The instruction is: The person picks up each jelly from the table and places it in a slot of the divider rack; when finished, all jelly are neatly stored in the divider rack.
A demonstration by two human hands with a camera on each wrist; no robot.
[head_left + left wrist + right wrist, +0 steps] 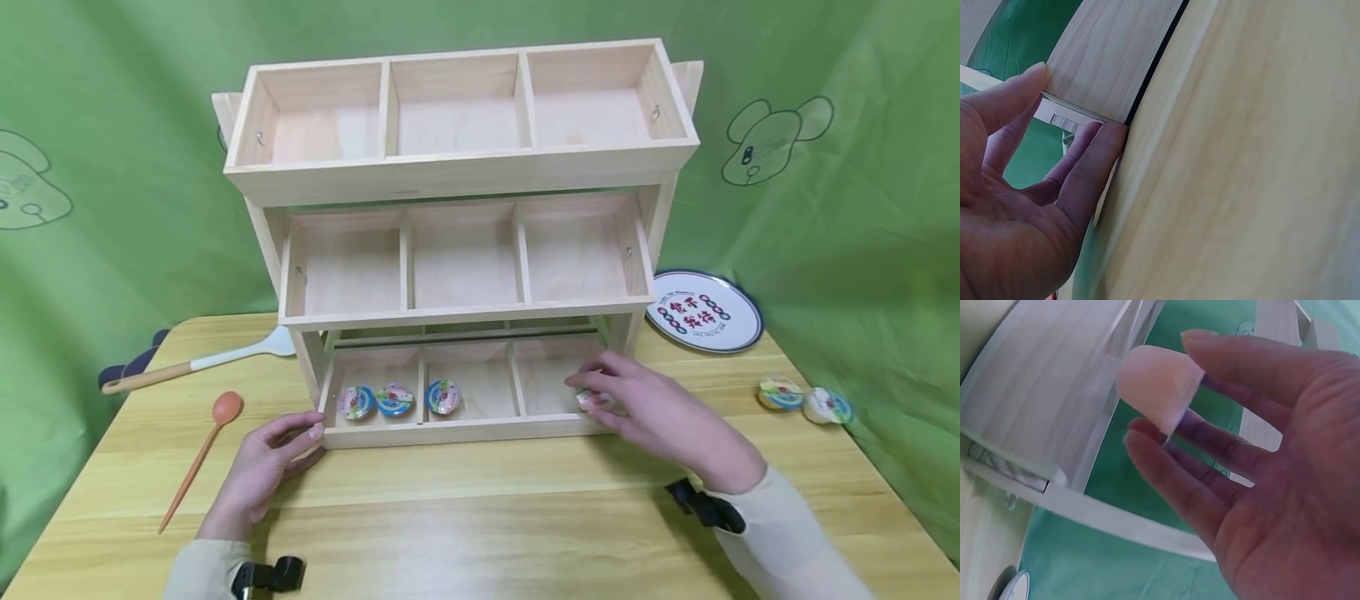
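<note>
My right hand (651,408) pinches a jelly cup (595,400) between thumb and fingertips, over the right compartment of the bottom tray (465,433). In the right wrist view the cup (1155,384) is pale pink, its narrow end pointing away from the palm. At the tray's left front corner my left hand (270,454) rests its thumb and fingertips against the wood; the left wrist view shows this hand (1029,181) touching the board's end. Two jelly cups (356,402) (394,400) lie in the left compartment. Another jelly cup (443,397) sits in the middle one.
Above rise the wooden rack's middle tray (465,315) and top tray (465,175), each with three compartments. Two jelly cups (780,394) (828,406) lie at the table's right, near a round plate (705,311). An orange spoon (198,454) and a wooden-handled utensil (202,364) lie left.
</note>
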